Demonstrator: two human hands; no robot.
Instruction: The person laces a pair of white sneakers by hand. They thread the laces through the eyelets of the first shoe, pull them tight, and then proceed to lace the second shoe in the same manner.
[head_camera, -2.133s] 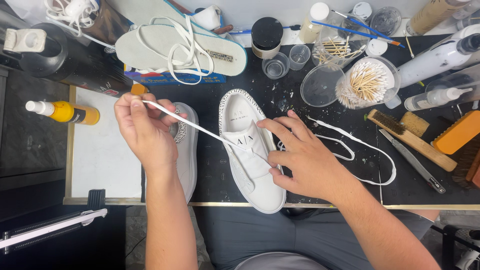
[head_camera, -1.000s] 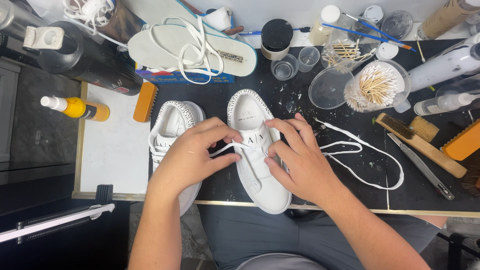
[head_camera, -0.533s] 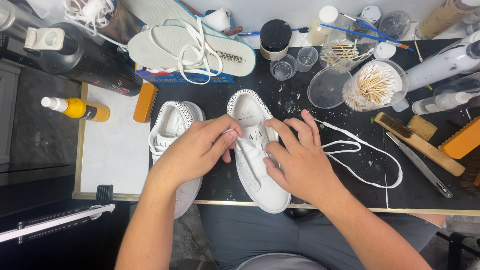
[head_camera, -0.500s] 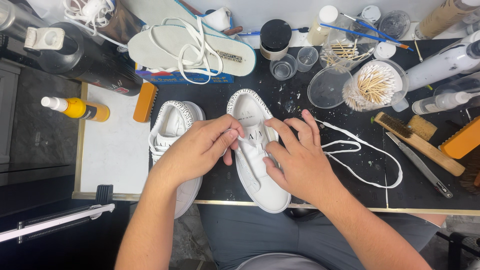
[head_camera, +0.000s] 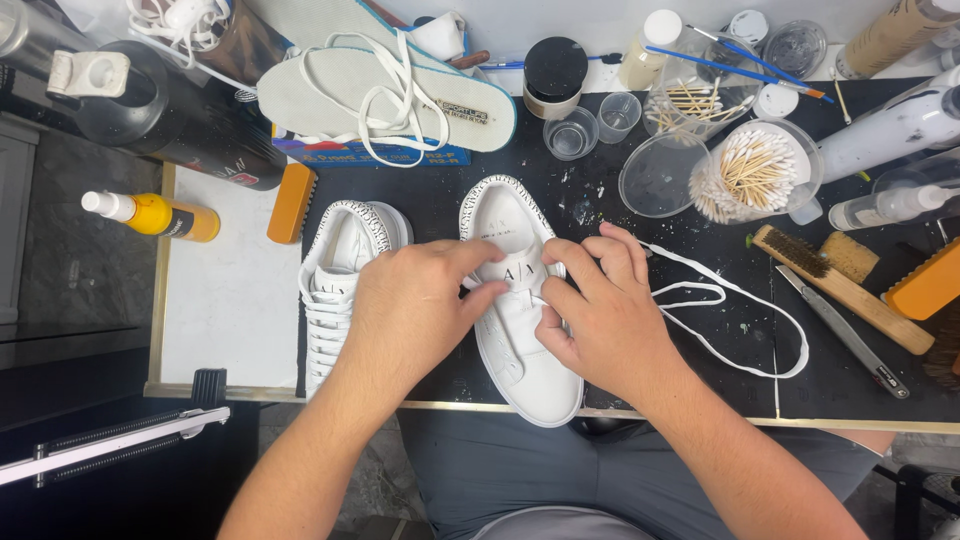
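1. Sneaker (head_camera: 525, 360) lies white, toe toward the person, on the black mat (head_camera: 700, 400), its toe past the mat's near edge; both hands rest on its middle.
2. Black mat covers most of the bench; to its left sits a white board (head_camera: 225, 300).
3. Left hand (head_camera: 410, 310) lies palm down across the gap between the two shoes, fingers curled, thumb and forefinger closed at the sneaker's tongue. What they pinch is hidden, so I cannot tell.
4. Right hand (head_camera: 600, 315) rests on the sneaker's right side, fingers bent inward toward the left fingertips, nearly touching them. Whether it grips the lace I cannot tell.
5. Second sneaker (head_camera: 335, 290), laced, lies just left of the first, partly under the left hand.
6. Insole (head_camera: 385, 85) lies at the far edge with a loose lace on it.
7. Lace (head_camera: 720, 320) runs white from under the right hand out to the right, looping on the mat.
8. Brush (head_camera: 840, 285) with a wooden handle lies right of the lace loop, a thin metal tool (head_camera: 845, 335) beside it.
9. Cup of swabs (head_camera: 755, 175) stands beyond the right hand.
10. Yellow bottle (head_camera: 155, 215) lies far left, off the board.
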